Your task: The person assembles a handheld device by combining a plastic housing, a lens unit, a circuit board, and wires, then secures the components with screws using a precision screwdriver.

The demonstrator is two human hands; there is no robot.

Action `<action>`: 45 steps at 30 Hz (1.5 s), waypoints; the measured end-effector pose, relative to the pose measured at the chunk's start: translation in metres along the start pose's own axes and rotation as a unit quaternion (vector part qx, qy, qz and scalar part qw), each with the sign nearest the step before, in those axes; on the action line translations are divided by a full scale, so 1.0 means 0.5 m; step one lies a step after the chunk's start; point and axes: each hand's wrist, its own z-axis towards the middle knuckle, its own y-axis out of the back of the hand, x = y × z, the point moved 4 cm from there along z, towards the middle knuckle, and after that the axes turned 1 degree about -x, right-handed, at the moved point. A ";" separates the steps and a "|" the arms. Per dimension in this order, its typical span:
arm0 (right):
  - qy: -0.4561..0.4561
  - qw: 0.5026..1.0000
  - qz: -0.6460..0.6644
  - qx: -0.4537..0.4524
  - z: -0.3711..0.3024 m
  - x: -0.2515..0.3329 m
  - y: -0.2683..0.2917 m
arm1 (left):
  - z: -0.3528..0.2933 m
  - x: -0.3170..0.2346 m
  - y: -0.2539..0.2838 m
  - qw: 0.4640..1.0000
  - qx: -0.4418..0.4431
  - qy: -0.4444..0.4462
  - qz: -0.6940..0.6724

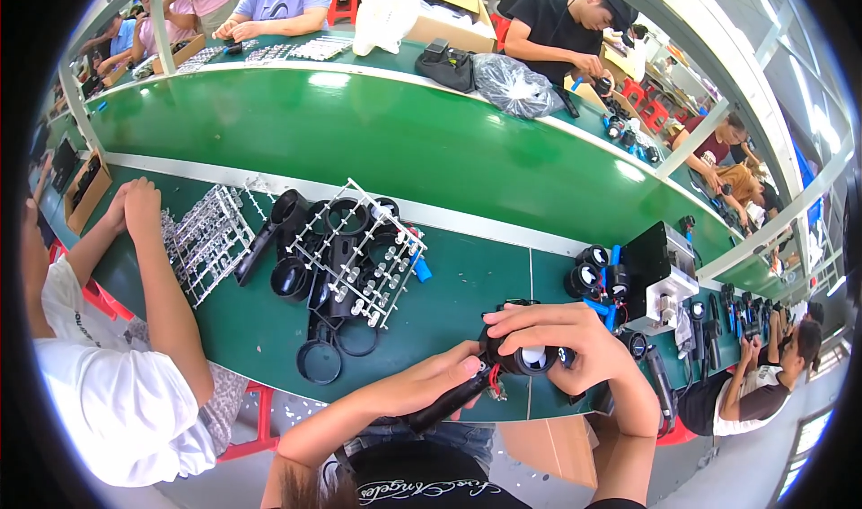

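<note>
1. Across the middle of the view runs a long, glossy green conveyor belt (pixel 377 141) with pale metal edging.
2. Below the belt extends a dark green, flat-topped work table (pixel 467 276); the person's two hands are above its near edge.
3. At the left of the table sits a co-worker in a white short-sleeved shirt (pixel 117 401), with both hands raised together.
4. On the table, left of centre, lies a pile of black plastic handles with round, ring-shaped heads (pixel 341 256).
5. Over this pile rests a translucent plastic lattice frame carrying small clear parts (pixel 373 310); a similar white lattice stack (pixel 211 240) lies to its left.
6. Right of centre stands a black-and-silver metal box (pixel 660 276). Beside it are black round heads with blue parts (pixel 585 280).
7. The right hand (pixel 570 334) is curved, fingers partly bent, over the round head of the held unit.
8. The left hand (pixel 440 374) is partly closed around the unit near the joint of handle and head.
9. The held unit, a black tubular-handled device (pixel 446 401), is located between both hands, with its handle directed to the lower left.
10. Thin red wires (pixel 495 379) protrude below its head.
</note>
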 end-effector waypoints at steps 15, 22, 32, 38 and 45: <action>-0.005 1.000 -0.010 0.014 -0.008 -0.027 -0.021 | 0.002 0.002 0.001 0.999 0.039 -0.003 -0.033; 0.013 0.998 -0.007 0.060 -0.006 -0.021 -0.029 | -0.009 -0.003 -0.009 1.000 0.011 -0.013 -0.021; -0.196 0.966 0.145 -0.088 -0.021 -0.085 -0.052 | 0.008 0.024 -0.022 0.986 -0.121 -0.078 0.089; -0.165 0.977 0.095 -0.092 -0.005 -0.088 -0.052 | 0.005 0.032 -0.024 0.984 -0.147 -0.067 0.068; -0.146 0.976 0.062 -0.150 -0.010 -0.079 -0.040 | 0.019 0.051 -0.019 0.986 -0.137 -0.090 -0.040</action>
